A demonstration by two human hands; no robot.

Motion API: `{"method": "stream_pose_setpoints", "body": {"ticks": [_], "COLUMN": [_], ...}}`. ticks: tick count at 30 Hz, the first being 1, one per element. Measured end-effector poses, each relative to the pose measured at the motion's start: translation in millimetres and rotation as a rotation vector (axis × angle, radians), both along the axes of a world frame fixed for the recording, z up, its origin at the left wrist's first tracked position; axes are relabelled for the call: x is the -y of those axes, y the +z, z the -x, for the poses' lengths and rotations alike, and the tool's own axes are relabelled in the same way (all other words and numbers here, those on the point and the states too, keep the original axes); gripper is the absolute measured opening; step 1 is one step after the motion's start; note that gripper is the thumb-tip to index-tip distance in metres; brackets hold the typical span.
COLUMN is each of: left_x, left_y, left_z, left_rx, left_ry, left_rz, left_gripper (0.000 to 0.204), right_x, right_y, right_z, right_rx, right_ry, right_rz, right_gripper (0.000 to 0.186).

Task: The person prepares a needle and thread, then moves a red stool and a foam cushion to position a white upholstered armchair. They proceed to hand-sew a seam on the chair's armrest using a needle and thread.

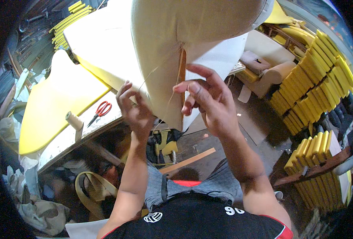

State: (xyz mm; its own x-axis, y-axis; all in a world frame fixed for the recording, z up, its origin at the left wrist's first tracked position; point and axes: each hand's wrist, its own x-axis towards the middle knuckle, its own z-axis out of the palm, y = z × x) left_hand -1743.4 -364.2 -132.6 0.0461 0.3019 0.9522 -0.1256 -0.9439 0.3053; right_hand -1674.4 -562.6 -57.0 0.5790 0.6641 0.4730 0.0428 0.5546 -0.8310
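A large white fabric-covered padded piece (160,79) stands before me, a strip of brown wood (182,65) showing along its seam. A thin thread (148,77) slants from the seam down to my left hand (135,111), whose curled fingers are closed on it beside the padded piece. On the seam's right side, my right hand (214,99) has its thumb and a fingertip drawn together at a second run of thread, with another finger raised. I cannot make out a needle. Left of my left hand lie red-handled scissors (101,110) and a cone of beige thread (74,120).
A yellow foam panel with a white face (58,95) lies on the white work table (60,145) at left. Stacks of yellow foam pieces (316,83) rise at right, with more on a wooden rack (312,169). A wooden slat (190,160) lies low ahead of me.
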Motion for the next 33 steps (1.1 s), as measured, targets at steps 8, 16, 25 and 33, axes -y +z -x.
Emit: {"method": "stream_pose_setpoints", "body": {"ticks": [8,16,25,33], "left_x": [12.4,72.5,94.1,54.6], "left_y": [-46.5,-53.9,-71.2,-34.1], "left_z": [148.5,176.4,81.4,70.6], "left_rx": [-0.297,-0.441,-0.673,-0.187], "left_ry": [-0.119,-0.660,-1.827,-1.766], "left_rz": [0.090,0.511,1.128,1.048], "left_gripper": [0.008,0.008,0.050,0.030], "right_x": [15.5,-1.2,103.7,177.7], "right_y": [-25.3,-122.8,-190.9,-244.6], "right_z": [64.9,78.5,74.9,37.5], "right_rx": [1.230,1.001,-0.220,-0.474], "right_ry": [-0.348,-0.019,0.562,0.125], "right_rz": [-0.109,0.110,0.592,0.702], "right_gripper": [0.040,0.030,0.024,0.024]}}
